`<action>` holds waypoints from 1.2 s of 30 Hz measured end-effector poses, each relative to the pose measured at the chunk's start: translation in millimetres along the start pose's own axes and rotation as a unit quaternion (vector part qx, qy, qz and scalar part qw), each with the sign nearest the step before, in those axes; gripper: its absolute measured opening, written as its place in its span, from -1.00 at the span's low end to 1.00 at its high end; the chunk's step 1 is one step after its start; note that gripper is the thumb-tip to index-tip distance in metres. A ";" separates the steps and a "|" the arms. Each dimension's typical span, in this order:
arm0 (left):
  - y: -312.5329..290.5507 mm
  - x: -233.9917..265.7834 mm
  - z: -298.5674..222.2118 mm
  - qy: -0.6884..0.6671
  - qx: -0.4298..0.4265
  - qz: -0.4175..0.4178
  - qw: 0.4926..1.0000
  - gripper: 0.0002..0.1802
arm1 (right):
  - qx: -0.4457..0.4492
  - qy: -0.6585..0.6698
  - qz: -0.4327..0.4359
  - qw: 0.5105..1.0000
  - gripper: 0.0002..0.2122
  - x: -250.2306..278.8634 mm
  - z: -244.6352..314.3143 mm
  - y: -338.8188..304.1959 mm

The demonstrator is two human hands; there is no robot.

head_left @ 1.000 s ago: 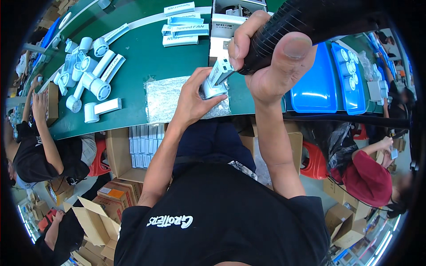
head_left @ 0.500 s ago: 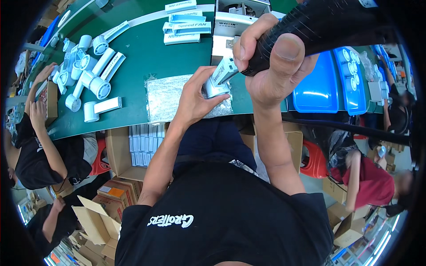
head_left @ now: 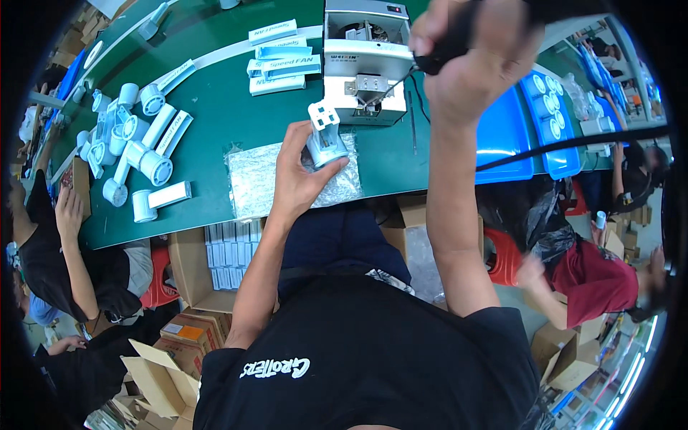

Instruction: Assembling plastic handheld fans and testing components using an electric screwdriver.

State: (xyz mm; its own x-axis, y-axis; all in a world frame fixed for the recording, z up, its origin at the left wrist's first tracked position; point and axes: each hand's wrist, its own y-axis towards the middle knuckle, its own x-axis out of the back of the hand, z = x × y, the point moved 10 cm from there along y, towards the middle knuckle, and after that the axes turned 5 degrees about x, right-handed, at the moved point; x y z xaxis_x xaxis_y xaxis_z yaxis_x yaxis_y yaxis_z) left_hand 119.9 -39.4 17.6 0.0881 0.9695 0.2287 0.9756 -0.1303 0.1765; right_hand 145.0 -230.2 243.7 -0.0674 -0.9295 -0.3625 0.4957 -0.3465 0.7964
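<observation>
Dark lettering runs along the pale blue handles point(head_left: 290, 66) stacked on the green surface point(head_left: 215, 100); smaller print marks the front of the metal machine point(head_left: 365, 61), and white lettering sits on the black shirt point(head_left: 358, 344). The left grip point(head_left: 297, 172) is curled around an upright pale blue part point(head_left: 325, 136), over a crinkled plastic sheet point(head_left: 251, 183). The right grip point(head_left: 480, 68), blurred, is wrapped round a black tool point(head_left: 448, 46). Blue trays point(head_left: 505, 136) lie rightward; cardboard boxes point(head_left: 185, 261) and other workers fill the room.
</observation>
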 end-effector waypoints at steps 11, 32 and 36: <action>2.2 -2.9 -3.2 -0.002 0.000 0.008 1.000 -0.33 | -0.023 -0.001 0.072 0.997 -0.67 -5.6 -30.2 -7.7; 1.6 -0.8 -7.5 0.045 -0.016 0.005 0.999 -0.30 | 0.033 0.518 0.070 0.852 -0.16 -28.1 -4.8 -22.7; 1.8 -0.1 -6.2 0.057 -0.029 0.004 0.998 -0.29 | -0.058 0.360 0.058 0.929 -0.26 -32.8 -10.9 -42.8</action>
State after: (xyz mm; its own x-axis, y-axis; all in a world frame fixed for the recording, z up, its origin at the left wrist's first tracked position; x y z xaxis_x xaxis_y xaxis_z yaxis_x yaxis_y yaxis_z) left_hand 120.4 -41.0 23.8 0.0693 0.9387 0.3377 0.9613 -0.1533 0.2289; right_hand 135.5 -183.4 216.2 0.5681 -0.6203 -0.5409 0.5563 -0.1950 0.8078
